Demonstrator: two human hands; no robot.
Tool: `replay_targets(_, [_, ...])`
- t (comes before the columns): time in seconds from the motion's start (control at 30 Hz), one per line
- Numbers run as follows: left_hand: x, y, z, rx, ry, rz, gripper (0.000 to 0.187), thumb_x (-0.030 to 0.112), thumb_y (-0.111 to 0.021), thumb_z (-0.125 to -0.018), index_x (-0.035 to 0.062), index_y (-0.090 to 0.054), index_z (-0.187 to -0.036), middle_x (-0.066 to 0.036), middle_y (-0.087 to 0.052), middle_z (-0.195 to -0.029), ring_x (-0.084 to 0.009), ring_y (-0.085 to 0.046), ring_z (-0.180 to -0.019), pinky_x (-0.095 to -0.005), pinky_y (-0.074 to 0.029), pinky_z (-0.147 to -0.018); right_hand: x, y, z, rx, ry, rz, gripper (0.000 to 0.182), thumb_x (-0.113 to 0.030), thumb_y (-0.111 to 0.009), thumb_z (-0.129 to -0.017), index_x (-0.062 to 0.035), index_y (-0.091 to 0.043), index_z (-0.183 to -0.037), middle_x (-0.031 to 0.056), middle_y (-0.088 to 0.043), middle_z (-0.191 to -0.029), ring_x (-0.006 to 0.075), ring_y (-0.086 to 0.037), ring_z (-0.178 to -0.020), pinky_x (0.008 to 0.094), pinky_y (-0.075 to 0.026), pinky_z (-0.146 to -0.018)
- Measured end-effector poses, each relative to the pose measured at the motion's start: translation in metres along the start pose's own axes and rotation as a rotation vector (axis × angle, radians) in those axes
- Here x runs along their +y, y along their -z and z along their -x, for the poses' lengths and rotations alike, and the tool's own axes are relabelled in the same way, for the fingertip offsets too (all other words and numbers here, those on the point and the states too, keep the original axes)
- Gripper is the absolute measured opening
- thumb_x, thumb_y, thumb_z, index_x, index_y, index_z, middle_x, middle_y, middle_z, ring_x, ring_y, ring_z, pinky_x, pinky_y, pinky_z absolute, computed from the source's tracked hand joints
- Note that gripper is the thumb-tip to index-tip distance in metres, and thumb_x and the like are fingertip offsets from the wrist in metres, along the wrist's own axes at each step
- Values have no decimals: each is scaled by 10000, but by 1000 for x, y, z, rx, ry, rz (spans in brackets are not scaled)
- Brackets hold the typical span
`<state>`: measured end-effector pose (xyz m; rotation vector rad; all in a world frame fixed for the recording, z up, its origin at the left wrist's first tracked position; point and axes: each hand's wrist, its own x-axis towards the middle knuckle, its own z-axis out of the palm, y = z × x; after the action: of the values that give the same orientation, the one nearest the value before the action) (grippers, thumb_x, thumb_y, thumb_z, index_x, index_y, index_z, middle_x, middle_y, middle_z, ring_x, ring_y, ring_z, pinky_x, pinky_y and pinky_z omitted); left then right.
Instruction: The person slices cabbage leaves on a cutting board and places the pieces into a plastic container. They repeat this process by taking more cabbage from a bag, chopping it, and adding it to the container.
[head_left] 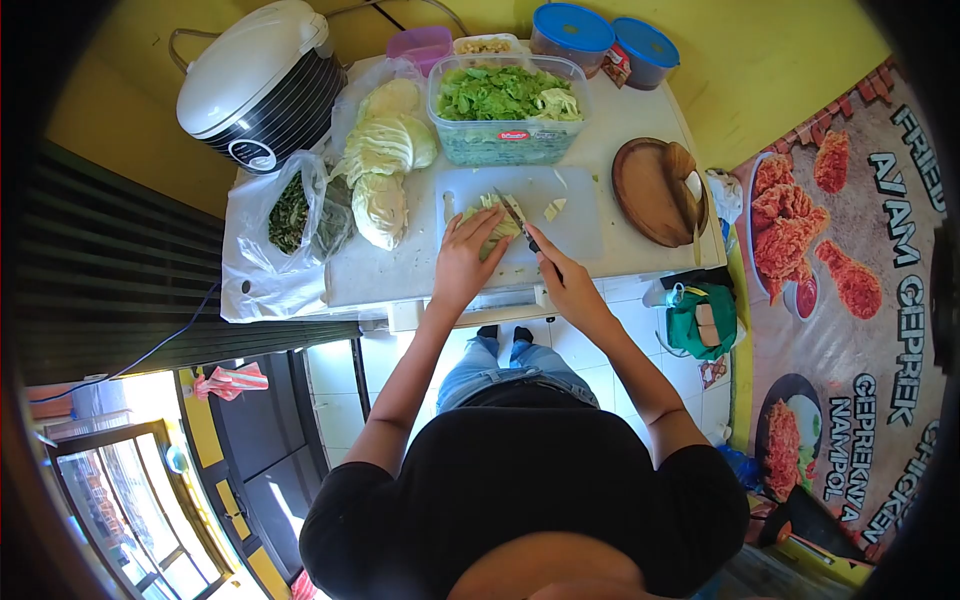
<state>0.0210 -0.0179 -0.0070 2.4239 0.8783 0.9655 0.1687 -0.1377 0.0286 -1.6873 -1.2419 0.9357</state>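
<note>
My right hand point(563, 283) is wrapped round the dark handle of a knife point(514, 212), its blade angled up and left over the cutting board. With fingers bent, my left hand point(467, 256) holds down a pale green piece of cabbage point(505, 228), right beside the blade. Both are on a whitish cutting board point(575, 225) near the table's front edge. A small cut piece of cabbage point(554, 209) lies apart to the right of the knife. Part of the held cabbage is hidden under my left fingers.
Behind the board stands a clear tub point(507, 145) of cut greens. Cabbage heads point(380, 205) and a plastic bag point(325, 205) of dark leaves lie left, below a rice cooker point(255, 90). A wooden mortar point(640, 195) sits right; blue-lidded containers point(573, 27) stand at the back.
</note>
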Motion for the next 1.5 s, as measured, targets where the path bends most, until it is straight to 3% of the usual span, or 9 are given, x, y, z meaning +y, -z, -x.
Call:
replay_targets(0.1, [-1, -3, 3, 35, 45, 51, 365, 208, -717, -826, 32, -661, -1142, -112, -638, -1217, -254, -598, -1143, -463, -361, -1074, 9, -7, 3, -3, 41, 10, 496, -130, -429, -1010, -239, -344, -1487, 141, -473, -641, 163, -433, -556, 304, -424, -594])
replay_targets(0.27, [0, -1, 4, 49, 42, 62, 362, 185, -722, -816, -5, -664, -1119, -138, -650, -1189, -261, -613, -1129, -470, -358, -1084, 12, -12, 2, 22, 109, 223, 539, -126, -447, -997, -223, -286, -1502, 229, -548, -651, 344, -553, -540, 402, -469, -595])
replay_targets(0.37, [-1, -3, 4, 46, 36, 55, 346, 173, -716, -817, 1, -670, -1114, -132, -649, -1196, -257, -616, -1128, -471, -360, -1083, 6, -14, 6, 1, 119, 377, 595, -116, -469, -974, -198, -237, -1515, 234, -568, -652, 376, -580, -570, 451, -469, -592])
replay_targets(0.6, [-1, -1, 4, 39, 77, 77, 318, 168, -711, -821, 27, -688, -1105, -114, -667, -1172, -231, -616, -1141, -471, -357, -1084, 11, -24, -1, -50, 45, 496, 671, -72, -486, -928, -189, -203, -1524, 223, -593, -626, 387, -602, -557, 485, -489, -568])
replay_targets(0.8, [-2, 0, 4, 27, 80, 47, 317, 176, -710, -826, 37, -691, -1110, -103, -667, -1179, -220, -612, -1149, -473, -353, -1086, 6, -27, -17, 30, 144, 446, 649, -73, -476, -936, -177, -211, -1520, 242, -597, -639, 421, -603, -570, 511, -493, -592])
replay_targets(1.1, [-2, -3, 4, 27, 74, 36, 315, 182, -706, -835, 32, -688, -1112, -97, -662, -1192, -227, -607, -1157, -484, -316, -1105, 14, -17, 21, 12, 129, 427, 619, -82, -448, -960, -187, -209, -1522, 260, -605, -676, 436, -611, -608, 522, -487, -606])
replay_targets(1.37, [-4, 1, 3, 50, 74, 64, 291, 185, -705, -832, 28, -697, -1077, -96, -668, -1171, -235, -618, -1127, -503, -315, -1099, 12, 4, 51, -83, -51, 301, 601, -92, -446, -972, -234, -237, -1518, 227, -602, -678, 395, -626, -608, 468, -497, -612])
replay_targets(1.5, [-7, 13, 0, -34, 83, 92, 350, 178, -698, -835, 90, -657, -1171, -71, -637, -1227, -223, -578, -1172, -526, -238, -1123, 16, 16, 53, -34, -28, 243, 562, -111, -443, -986, -235, -275, -1508, 214, -593, -670, 370, -623, -595, 429, -495, -617])
